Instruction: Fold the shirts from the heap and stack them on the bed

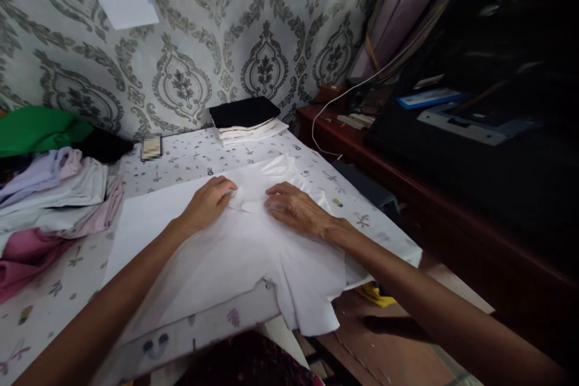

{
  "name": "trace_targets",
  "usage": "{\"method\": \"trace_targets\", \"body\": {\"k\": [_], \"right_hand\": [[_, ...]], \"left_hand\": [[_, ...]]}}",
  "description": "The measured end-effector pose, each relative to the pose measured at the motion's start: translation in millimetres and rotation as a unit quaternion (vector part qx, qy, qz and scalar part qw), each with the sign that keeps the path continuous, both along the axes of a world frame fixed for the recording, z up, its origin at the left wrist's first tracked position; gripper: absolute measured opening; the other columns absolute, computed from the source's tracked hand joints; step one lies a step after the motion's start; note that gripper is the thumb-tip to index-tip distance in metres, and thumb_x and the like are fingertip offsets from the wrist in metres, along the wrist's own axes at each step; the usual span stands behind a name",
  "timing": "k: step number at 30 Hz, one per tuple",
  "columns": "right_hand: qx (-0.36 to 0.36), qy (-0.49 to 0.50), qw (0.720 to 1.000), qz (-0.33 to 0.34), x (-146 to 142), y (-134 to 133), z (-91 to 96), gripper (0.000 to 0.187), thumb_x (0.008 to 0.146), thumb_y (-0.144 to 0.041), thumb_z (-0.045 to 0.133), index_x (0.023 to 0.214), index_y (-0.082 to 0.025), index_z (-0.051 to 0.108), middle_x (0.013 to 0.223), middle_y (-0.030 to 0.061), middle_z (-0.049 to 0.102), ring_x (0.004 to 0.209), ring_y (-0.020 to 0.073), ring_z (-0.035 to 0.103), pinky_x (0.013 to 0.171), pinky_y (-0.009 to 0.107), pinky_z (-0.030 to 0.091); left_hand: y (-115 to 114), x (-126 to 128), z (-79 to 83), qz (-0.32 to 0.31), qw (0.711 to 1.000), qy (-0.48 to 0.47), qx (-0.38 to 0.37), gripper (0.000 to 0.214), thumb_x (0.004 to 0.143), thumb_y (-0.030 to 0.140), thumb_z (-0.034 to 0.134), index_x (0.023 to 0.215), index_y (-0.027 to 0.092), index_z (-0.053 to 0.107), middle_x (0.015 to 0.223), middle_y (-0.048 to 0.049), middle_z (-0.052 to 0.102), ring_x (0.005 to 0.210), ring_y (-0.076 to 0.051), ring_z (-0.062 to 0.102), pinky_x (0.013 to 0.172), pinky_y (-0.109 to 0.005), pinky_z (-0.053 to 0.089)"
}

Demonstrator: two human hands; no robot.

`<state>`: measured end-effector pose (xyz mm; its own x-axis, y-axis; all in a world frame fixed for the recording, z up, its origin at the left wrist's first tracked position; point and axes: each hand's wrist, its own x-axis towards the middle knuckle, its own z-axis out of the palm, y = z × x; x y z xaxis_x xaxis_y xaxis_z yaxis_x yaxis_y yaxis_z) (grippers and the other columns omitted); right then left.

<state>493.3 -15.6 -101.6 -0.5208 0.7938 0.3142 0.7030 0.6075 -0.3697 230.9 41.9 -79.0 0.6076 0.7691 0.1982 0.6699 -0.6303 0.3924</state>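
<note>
A white T-shirt point(217, 262) lies spread over the patterned cloth, with one sleeve hanging past the near edge. My left hand point(210, 202) is closed, thumb against fingers, on a fold of fabric near the shirt's upper middle. A short way to the right, my right hand point(296, 208) rests on the same shirt with its fingers stretched out and slightly bent; they are a little blurred. Between the hands the fabric is raised in small creases. Beyond them, a shiny crumpled patch shows at the shirt's far end.
A patterned white cloth point(190, 160) covers the work surface. Folded clothes point(246, 117), black on top, stand by the wall. Mixed garments point(54, 187) are heaped at the left. A dark red wooden ledge point(407, 172) with a white cable point(319, 114) runs along the right.
</note>
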Motion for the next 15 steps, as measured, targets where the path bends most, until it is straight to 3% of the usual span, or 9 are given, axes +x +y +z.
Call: {"method": "trace_targets", "body": {"k": [4, 8, 12, 15], "right_hand": [[-0.034, -0.016, 0.999, 0.016, -3.1, -0.7, 2.6, 0.017, 0.093, -0.017, 0.051, 0.09, -0.019, 0.068, 0.095, 0.0087, 0.066, 0.094, 0.0228, 0.059, 0.086, 0.038, 0.051], [-0.053, 0.031, 0.998, -0.004, 13.4, -20.0, 16.7, 0.02, 0.095, -0.025, 0.05, 0.101, -0.022, 0.069, 0.11, 0.0103, 0.068, 0.106, 0.0242, 0.061, 0.093, 0.042, 0.05], [-0.063, 0.123, 0.98, -0.145, 33.2, -77.6, 27.7, 0.024, 0.095, -0.04, 0.052, 0.095, -0.024, 0.07, 0.097, 0.0079, 0.072, 0.088, 0.0233, 0.066, 0.081, 0.037, 0.053], [-0.162, 0.181, 0.938, -0.248, 36.2, -135.8, 18.5, 0.039, 0.093, -0.053, 0.054, 0.07, -0.023, 0.064, 0.066, 0.0031, 0.064, 0.062, 0.0183, 0.058, 0.057, 0.029, 0.046]], "left_hand": [[-2.5, 6.6, -5.7, -0.035, 0.996, 0.078, -0.009, 0.024, 0.091, 0.019, 0.04, 0.101, 0.022, 0.062, 0.109, -0.0062, 0.064, 0.106, -0.023, 0.056, 0.086, -0.037, 0.051], [-20.7, -14.4, 12.8, -0.033, 0.996, 0.08, -0.018, 0.029, 0.097, 0.027, 0.038, 0.116, 0.021, 0.059, 0.119, -0.008, 0.063, 0.112, -0.024, 0.057, 0.092, -0.039, 0.05], [-70.2, -66.5, 29.9, -0.041, 0.99, 0.098, -0.093, 0.033, 0.1, 0.041, 0.038, 0.115, 0.026, 0.063, 0.119, -0.0053, 0.065, 0.106, -0.021, 0.063, 0.088, -0.031, 0.052], [-115.8, -115.3, 20.8, -0.012, 0.983, 0.142, -0.115, 0.032, 0.096, 0.049, 0.047, 0.115, 0.031, 0.067, 0.121, -0.0025, 0.068, 0.107, -0.022, 0.065, 0.089, -0.028, 0.052]]}}
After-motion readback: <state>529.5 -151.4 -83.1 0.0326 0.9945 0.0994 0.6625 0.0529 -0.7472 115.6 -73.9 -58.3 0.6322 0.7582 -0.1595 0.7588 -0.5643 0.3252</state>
